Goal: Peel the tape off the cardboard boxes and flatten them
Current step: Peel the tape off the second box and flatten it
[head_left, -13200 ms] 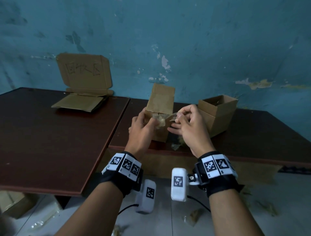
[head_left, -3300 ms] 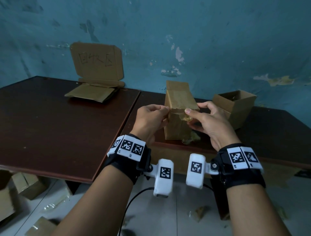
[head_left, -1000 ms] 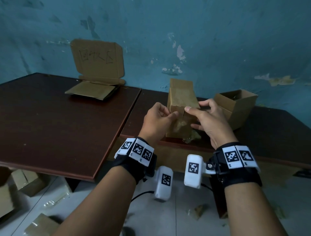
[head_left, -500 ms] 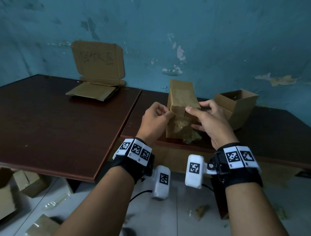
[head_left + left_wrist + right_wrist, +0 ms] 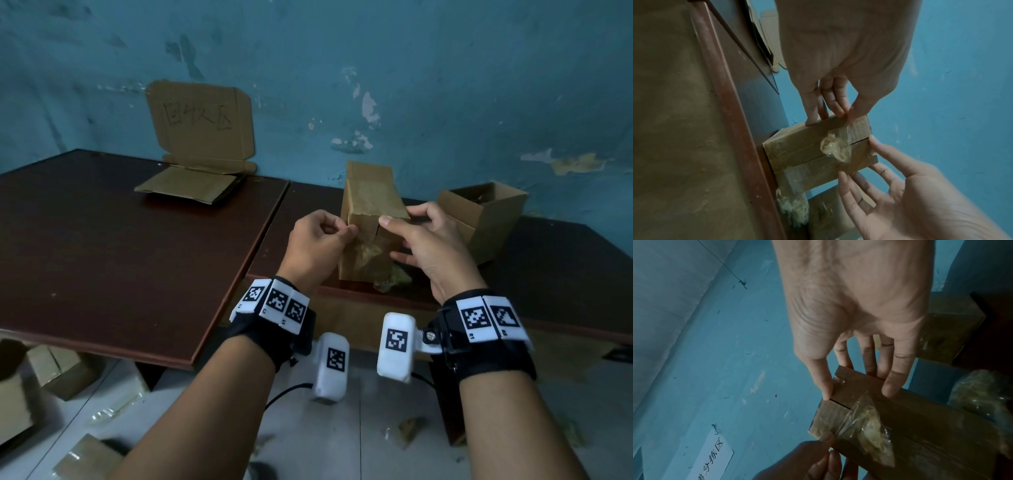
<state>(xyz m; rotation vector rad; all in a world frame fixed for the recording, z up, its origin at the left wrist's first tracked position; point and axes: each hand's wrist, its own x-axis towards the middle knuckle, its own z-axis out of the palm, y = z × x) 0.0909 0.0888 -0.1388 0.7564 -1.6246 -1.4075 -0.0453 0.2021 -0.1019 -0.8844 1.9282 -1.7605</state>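
A tall brown cardboard box [image 5: 371,202] stands upright at the near edge of the right table. My left hand [image 5: 346,231] is at its upper left front corner. In the left wrist view the thumb and forefinger [image 5: 854,112] pinch a clear tape strip [image 5: 847,129] that runs down to a crumpled wad of tape [image 5: 835,146] stuck on the front seam. My right hand [image 5: 400,226] grips the box's top right. Its thumb [image 5: 826,386] lies on the slit between the flaps, and its fingers [image 5: 892,382] are on the side of the box [image 5: 920,426].
An open cardboard box [image 5: 483,219] stands just right of my right hand. Balled tape [image 5: 394,279] lies at the held box's foot. Flattened cardboard [image 5: 191,185] and a cardboard sign [image 5: 202,126] sit at the back of the left table [image 5: 120,257]. More boxes [image 5: 58,370] lie on the floor.
Over the last second my left hand has shifted slightly left and up with the tape pinched. The box and my right hand have barely moved.
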